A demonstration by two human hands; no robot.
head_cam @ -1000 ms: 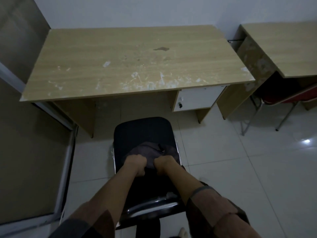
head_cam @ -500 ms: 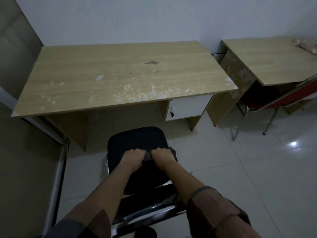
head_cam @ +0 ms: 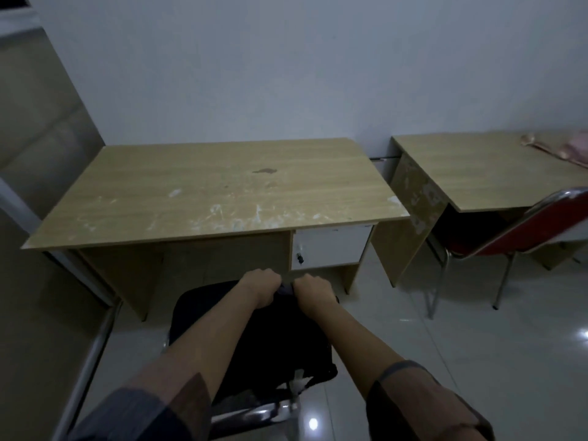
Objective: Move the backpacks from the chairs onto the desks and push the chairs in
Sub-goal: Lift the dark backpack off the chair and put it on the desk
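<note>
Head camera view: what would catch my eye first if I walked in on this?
Two bare arms reach forward, the left hand and right hand gripping the top of a dark backpack above a black chair. Ahead stands a scuffed wooden desk with a white drawer. At right, a red chair sits at a second desk.

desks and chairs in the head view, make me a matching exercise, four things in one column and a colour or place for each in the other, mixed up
Things:
1. backpack
2. drawer front
3. second chair
4. near desk

Colour or place:
a. red seat, at the right-hand desk
b. white, under the right end of the near desk
c. dark, gripped at its top by both hands, left hand and right hand
d. light wood top with pale scuffs and a dark stain

Pairs: 1-c, 2-b, 3-a, 4-d
</note>
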